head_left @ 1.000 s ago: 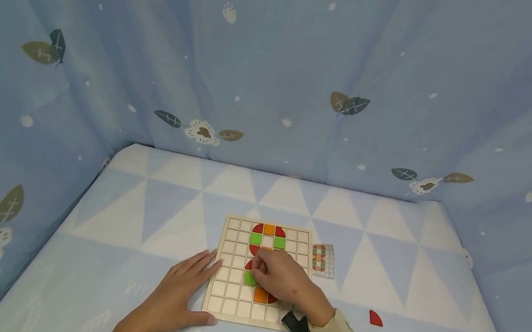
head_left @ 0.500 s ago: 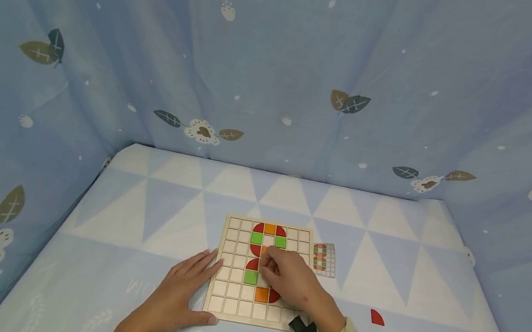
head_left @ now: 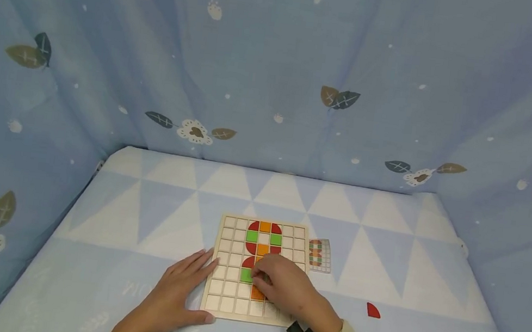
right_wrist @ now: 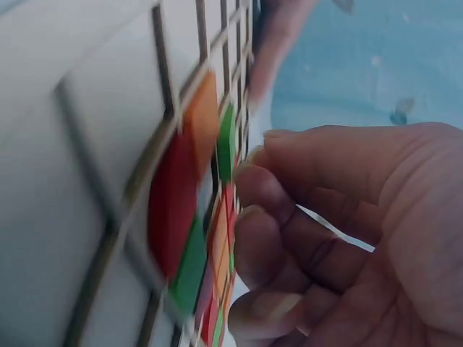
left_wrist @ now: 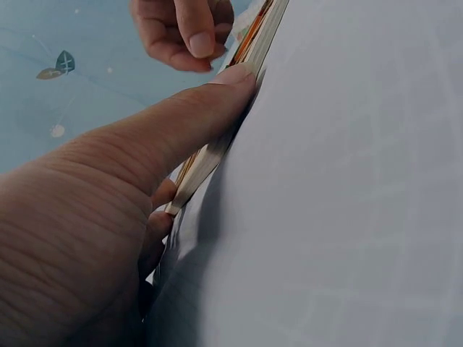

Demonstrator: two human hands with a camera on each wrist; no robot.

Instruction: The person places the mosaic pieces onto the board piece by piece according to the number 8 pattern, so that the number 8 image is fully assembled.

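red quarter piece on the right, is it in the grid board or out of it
Out. The red quarter piece lies loose on the blue cloth, apart from the wooden grid board, right of the right hand.

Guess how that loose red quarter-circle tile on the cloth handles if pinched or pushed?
The red quarter-circle tile looks thin, flat and rigid, so probably light and stiff. Lying flush on the soft cloth, it should slide rather than roll; its low edge may make pinching fiddly.

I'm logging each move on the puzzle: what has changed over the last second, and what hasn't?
The right hand slid back toward the person over the wooden grid board, from the middle orange square to beside the lower green square tile. Whether it holds a piece cannot be told. The left hand stayed flat at the board's edge; the loose red quarter-circle piece stayed put.
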